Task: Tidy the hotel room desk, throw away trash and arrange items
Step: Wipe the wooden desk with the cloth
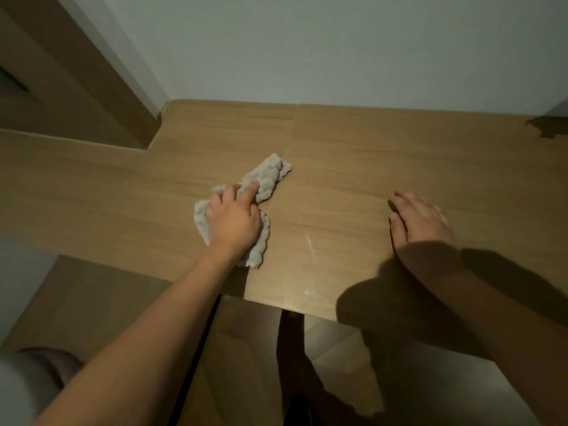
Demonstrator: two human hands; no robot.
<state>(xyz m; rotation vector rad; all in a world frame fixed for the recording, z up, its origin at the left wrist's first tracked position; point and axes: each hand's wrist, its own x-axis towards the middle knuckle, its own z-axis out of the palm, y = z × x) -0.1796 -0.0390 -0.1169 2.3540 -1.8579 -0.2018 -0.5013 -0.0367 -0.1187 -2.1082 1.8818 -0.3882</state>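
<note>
A crumpled light grey cloth point(270, 176) lies on the wooden desk point(353, 149), left of its middle. My left hand point(233, 219) presses down on the cloth with the fingers curled over it; part of the cloth sticks out beyond the fingertips toward the wall and part shows under the wrist. My right hand point(421, 219) rests flat on the desk to the right, palm down, fingers together, with nothing in it. Faint whitish smears point(310, 244) mark the desk between the two hands, near the front edge.
A white wall point(338, 50) runs along the back of the desk. A wooden panel point(61, 87) stands at the left. A dark shadow patch point(547, 126) lies at the far right. Wood floor point(246, 348) and my dark legs show below the desk edge.
</note>
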